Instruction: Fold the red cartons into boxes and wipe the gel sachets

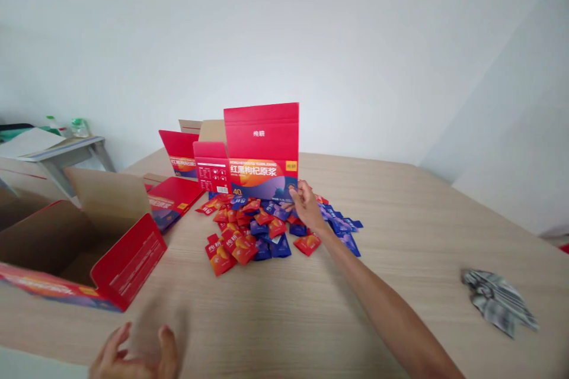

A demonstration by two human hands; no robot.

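My right hand [305,204] grips the lower right corner of a red and blue printed carton [262,151], its flaps raised. The carton is held upright over a heap of small red and blue sachets [249,225]. Low in the view, my left hand [136,355] is partly cut off by the bottom edge, with thumb and fingers apart and nothing between them. Nearest to it is an open red box [128,260], its flaps spread and its brown inside showing.
Behind the open box lie a flattened red carton [173,198] and another standing carton [180,154]. A striped cloth [498,299] rests on the wooden table [400,225] at the right. A side table [66,151] with a green-lidded jar [80,127] stands at far left.
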